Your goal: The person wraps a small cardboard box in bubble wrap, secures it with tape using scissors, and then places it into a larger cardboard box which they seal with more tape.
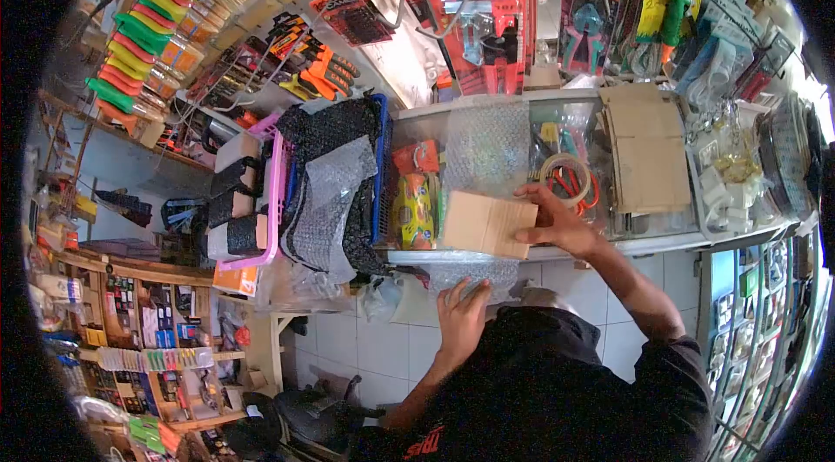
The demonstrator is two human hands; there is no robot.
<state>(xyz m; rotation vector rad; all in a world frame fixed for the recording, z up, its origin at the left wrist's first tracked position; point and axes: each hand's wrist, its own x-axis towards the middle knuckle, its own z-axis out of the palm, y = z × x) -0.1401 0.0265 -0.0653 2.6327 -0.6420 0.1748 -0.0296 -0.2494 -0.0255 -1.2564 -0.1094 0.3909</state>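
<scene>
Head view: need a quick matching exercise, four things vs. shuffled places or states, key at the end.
Things
1. Small cardboard piece
2. Left hand
3. Pink basket
4. Tape roll

Places or states
A. Immediately left of the blue basket
B. At the bubble wrap by the near edge of the counter
C. Lying just beyond the right hand
D. Held at its right side by the right hand

Pairs: 1-D, 2-B, 3-A, 4-C

At the front edge of the counter (417, 257), we see matt, smooth cardboard (487, 224) over glossy, pimpled plastic wrap (487, 144).
</scene>
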